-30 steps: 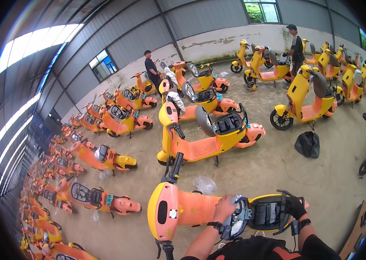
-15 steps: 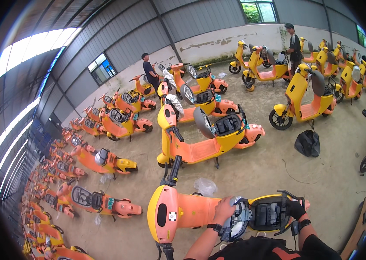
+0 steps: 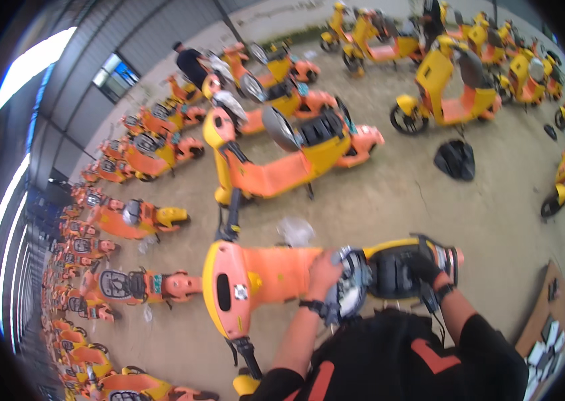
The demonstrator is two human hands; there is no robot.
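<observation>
An orange and yellow electric scooter [image 3: 275,271] stands across in front of me. Its seat [image 3: 354,286] is tipped up toward the handlebar, and the underside looks grey and shiny. My left hand [image 3: 326,273], bare, grips the edge of that raised seat. My right hand [image 3: 421,267] wears a black glove and reaches into the rear of the dark compartment [image 3: 386,273] under the seat. Blur and the dark lining hide its fingers, so I cannot tell what they hold. Dark straps or devices circle both wrists.
Another scooter [image 3: 282,167] with a raised seat stands just beyond. Rows of scooters line the left and the far right. Clear plastic [image 3: 296,231] and a black bag [image 3: 455,160] lie on the floor. A brown board [image 3: 549,314] with small items is at right. Two people stand farther back.
My view has tilted down and shifted right, so the scene sits higher and farther left. Both hands stay at the seat and compartment. The person at back left now leans over.
</observation>
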